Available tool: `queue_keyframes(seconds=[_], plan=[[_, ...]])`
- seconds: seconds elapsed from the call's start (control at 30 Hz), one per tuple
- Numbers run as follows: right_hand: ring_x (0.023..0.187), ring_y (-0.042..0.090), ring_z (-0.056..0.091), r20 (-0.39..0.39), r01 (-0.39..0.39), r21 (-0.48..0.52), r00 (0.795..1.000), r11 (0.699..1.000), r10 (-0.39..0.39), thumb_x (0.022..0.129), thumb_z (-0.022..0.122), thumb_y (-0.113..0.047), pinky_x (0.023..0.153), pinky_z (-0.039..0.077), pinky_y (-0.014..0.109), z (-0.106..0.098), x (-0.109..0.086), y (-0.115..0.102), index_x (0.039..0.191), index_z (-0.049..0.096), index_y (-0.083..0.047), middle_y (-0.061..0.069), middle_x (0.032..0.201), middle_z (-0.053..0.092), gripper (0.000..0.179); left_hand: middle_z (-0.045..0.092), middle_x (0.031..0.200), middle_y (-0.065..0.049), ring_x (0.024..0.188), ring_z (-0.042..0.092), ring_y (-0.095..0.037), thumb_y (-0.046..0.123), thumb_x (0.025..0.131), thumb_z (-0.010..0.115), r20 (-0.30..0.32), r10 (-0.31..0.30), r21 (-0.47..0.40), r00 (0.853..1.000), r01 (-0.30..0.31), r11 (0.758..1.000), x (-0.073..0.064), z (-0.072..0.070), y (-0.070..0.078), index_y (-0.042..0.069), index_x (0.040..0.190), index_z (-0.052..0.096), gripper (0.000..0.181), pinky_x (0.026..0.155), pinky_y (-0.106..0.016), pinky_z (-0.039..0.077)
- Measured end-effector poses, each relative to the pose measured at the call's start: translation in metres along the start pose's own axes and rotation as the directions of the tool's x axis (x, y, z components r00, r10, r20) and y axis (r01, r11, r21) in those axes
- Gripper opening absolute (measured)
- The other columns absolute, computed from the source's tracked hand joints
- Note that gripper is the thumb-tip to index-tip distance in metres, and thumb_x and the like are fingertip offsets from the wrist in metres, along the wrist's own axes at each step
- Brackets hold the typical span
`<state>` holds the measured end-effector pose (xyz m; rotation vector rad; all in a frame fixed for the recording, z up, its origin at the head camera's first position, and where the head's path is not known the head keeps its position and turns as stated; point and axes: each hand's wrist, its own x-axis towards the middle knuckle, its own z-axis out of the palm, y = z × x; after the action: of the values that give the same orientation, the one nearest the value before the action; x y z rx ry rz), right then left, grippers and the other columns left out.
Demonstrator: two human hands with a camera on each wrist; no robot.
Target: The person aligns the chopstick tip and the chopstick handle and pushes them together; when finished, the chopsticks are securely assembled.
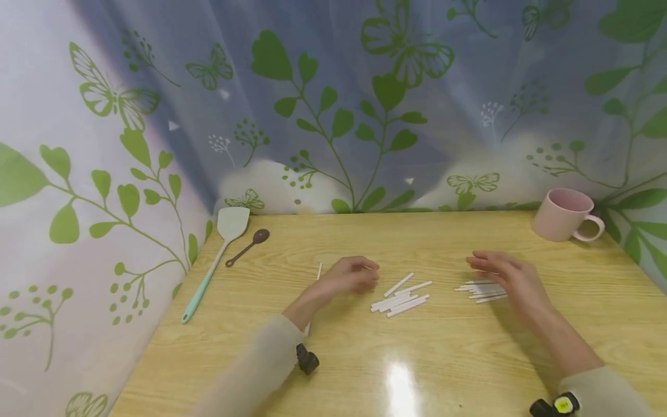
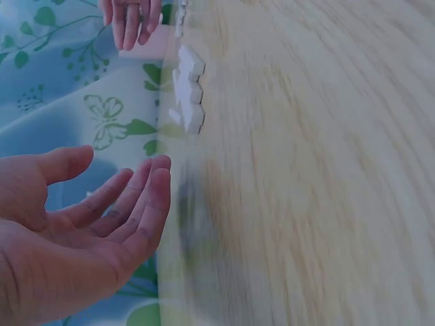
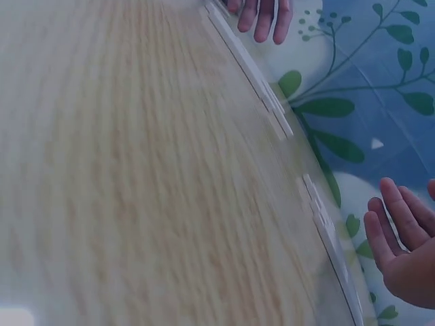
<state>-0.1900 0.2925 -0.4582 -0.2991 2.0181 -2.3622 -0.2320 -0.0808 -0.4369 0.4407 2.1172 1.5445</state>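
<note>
Slim white sticks [image 1: 400, 302] lie in a loose pile near the table's middle. My left hand [image 1: 348, 277] hovers just left of that pile, and in the left wrist view its fingers [image 2: 146, 210] are loosely bent with nothing between them. Thinner white sticks [image 1: 480, 288] form a second bundle farther right. Over its right end is my right hand [image 1: 516, 284], hiding part of it; in the right wrist view the fingers [image 3: 401, 214] are spread and hold nothing. Under my left forearm, more white stick [image 1: 319, 270] shows in part.
A spatula [image 1: 233, 223] with a mint handle and a small brown spoon [image 1: 260, 236] lie at the table's left. At the back right corner stands a pink mug [image 1: 559, 223]. Leaf-patterned curtain [image 1: 333, 116] hangs along the table's back edge.
</note>
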Motion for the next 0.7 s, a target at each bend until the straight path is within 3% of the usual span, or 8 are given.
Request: queue_keyframes(seconds=[0.13,0.23,0.33,0.4,0.47,0.57,0.7], plan=[[0.106,0.006,0.073,-0.058,-0.025,-0.028,0.998,0.999,0.023,0.107,0.058,-0.011,0.092,0.055,0.018,-0.012,0.001,0.001,0.129,0.069,-0.002,-0.004,0.114,0.078,0.026,0.071,0.124,-0.018,0.110,0.071,-0.032,0.022,0.105,0.063,0.000,-0.017,0.026,1.000,0.017,1.000,0.012,0.010,0.002,-0.001,0.137,0.061,0.039,0.094,-0.042,0.059],[0.103,0.001,0.072,-0.074,-0.038,-0.192,0.997,0.981,0.024,0.107,0.060,-0.012,0.089,0.054,0.015,-0.020,0.001,0.000,0.132,0.067,0.001,-0.010,0.112,0.077,0.030,0.072,0.121,-0.016,0.107,0.071,-0.030,0.022,0.105,0.065,-0.009,-0.020,0.027,1.000,0.021,0.999,0.019,0.014,0.004,0.001,0.136,0.063,0.038,0.091,-0.042,0.059],[0.101,-0.008,0.067,-0.090,-0.051,-0.437,0.996,0.898,0.013,0.107,0.061,-0.017,0.086,0.052,0.011,-0.027,0.000,0.000,0.135,0.064,0.004,-0.014,0.113,0.076,0.035,0.072,0.118,-0.016,0.101,0.070,-0.030,0.021,0.105,0.064,-0.019,-0.012,0.026,1.000,0.013,1.000,0.026,0.017,0.005,0.002,0.135,0.064,0.035,0.088,-0.041,0.059],[0.100,-0.013,0.064,-0.093,-0.060,-0.571,0.996,0.819,0.008,0.107,0.061,-0.018,0.083,0.052,0.011,-0.030,0.000,0.001,0.135,0.063,0.005,-0.007,0.117,0.077,0.036,0.072,0.117,-0.016,0.097,0.068,-0.028,0.019,0.104,0.065,-0.026,-0.006,0.028,1.000,0.007,1.000,0.030,0.019,0.006,0.002,0.134,0.065,0.034,0.087,-0.040,0.059],[0.100,-0.014,0.062,-0.088,-0.064,-0.638,0.996,0.768,0.011,0.106,0.062,-0.015,0.082,0.053,0.011,-0.033,0.000,0.002,0.134,0.064,0.005,0.007,0.121,0.076,0.035,0.072,0.117,-0.016,0.095,0.067,-0.028,0.017,0.104,0.065,-0.030,-0.004,0.027,1.000,0.004,1.000,0.034,0.022,0.008,0.001,0.133,0.065,0.033,0.086,-0.039,0.058],[0.098,-0.013,0.062,-0.074,-0.069,-0.677,0.997,0.733,0.025,0.104,0.063,-0.009,0.080,0.054,0.012,-0.035,0.000,0.002,0.132,0.065,0.006,0.024,0.125,0.071,0.032,0.070,0.115,-0.015,0.096,0.067,-0.029,0.013,0.103,0.066,-0.037,-0.003,0.035,0.999,0.004,0.999,0.039,0.029,0.010,0.000,0.132,0.066,0.032,0.084,-0.037,0.058],[0.097,-0.011,0.062,-0.074,-0.082,-0.701,0.996,0.708,0.042,0.102,0.066,-0.007,0.079,0.053,0.011,-0.036,-0.001,0.001,0.131,0.066,0.005,0.026,0.125,0.070,0.031,0.069,0.110,-0.010,0.096,0.066,-0.025,0.007,0.099,0.070,-0.047,0.005,0.087,0.999,-0.001,0.996,0.046,0.037,0.009,0.000,0.126,0.068,0.028,0.080,-0.032,0.057]])
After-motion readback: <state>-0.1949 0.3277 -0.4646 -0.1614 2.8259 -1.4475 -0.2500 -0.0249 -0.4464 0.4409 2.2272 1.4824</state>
